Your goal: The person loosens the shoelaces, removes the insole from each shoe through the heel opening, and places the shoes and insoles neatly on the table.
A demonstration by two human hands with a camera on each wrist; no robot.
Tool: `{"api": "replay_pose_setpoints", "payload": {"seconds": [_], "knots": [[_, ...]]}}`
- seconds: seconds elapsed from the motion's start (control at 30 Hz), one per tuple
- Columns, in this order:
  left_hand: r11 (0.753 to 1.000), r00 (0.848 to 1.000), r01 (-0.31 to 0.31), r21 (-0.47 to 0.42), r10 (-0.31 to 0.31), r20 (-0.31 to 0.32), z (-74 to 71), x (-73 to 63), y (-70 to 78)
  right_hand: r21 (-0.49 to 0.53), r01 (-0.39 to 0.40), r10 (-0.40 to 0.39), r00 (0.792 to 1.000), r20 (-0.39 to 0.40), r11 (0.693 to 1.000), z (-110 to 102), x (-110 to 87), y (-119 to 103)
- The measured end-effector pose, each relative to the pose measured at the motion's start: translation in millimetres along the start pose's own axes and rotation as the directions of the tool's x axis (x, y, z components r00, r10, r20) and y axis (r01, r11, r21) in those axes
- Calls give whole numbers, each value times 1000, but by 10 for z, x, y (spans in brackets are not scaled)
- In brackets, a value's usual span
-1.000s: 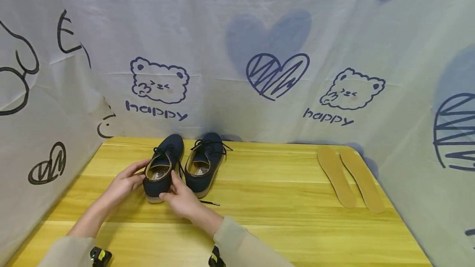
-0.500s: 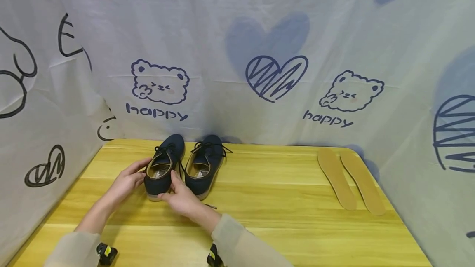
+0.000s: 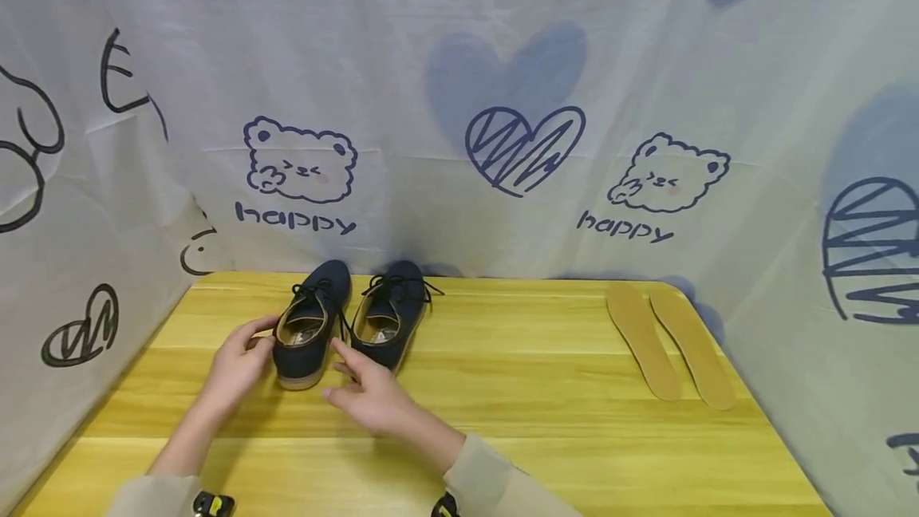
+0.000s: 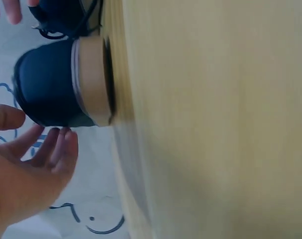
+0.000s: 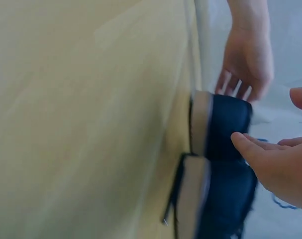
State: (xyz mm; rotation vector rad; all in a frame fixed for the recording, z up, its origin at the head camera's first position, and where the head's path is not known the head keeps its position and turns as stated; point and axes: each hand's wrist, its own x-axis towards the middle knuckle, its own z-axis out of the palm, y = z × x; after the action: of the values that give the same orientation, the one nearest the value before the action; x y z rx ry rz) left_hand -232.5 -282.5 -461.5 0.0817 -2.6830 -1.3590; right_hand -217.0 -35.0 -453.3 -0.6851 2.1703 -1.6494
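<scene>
Two dark navy lace-up shoes stand side by side at the back left of the table, toes toward the back. In the head view my left hand [image 3: 233, 365] lies along the outer side of the left shoe [image 3: 300, 359], fingertips right at its collar. The left wrist view has that shoe's heel [image 4: 46, 84] with its tan sole, and the fingers of my left hand [image 4: 36, 179] loosely bent beside it. My right hand [image 3: 373, 397] is just right of the heel, fingers extended and apart from it, partly covering the right shoe [image 3: 405, 286].
Two tan insoles [image 3: 646, 341] lie parallel on the right of the yellow wood-grain table [image 3: 517, 389]. A white printed cloth [image 3: 416, 198] hangs close behind the shoes and along both sides. A black lace [image 5: 176, 191] trails beside the shoes in the right wrist view.
My right hand has let go of the left shoe's heel and drawn back to the right. The left hand has slid slightly down and left along the shoe's side.
</scene>
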Motion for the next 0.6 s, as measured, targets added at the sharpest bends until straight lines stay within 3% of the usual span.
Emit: {"api": "replay_pose_setpoints", "payload": {"seconds": [0.1, 0.23, 0.4, 0.6], "knots": [[994, 996, -46, 98, 53, -71, 14, -61, 38, -108, 103, -104, 995, -8, 989, -145, -99, -43], [978, 983, -115, 173, 137, -125, 58, -147, 110, -296, 194, -214, 976, -38, 935, -370, -242, -73], [940, 960, -174, 294, 228, -161, 135, -257, 231, -487, 192, -277, 955, -108, 852, -698, -420, -15], [885, 937, -207, 417, 302, -175, 208, -352, 315, -674, 119, -353, 909, -222, 729, -1158, -587, 146]]}}
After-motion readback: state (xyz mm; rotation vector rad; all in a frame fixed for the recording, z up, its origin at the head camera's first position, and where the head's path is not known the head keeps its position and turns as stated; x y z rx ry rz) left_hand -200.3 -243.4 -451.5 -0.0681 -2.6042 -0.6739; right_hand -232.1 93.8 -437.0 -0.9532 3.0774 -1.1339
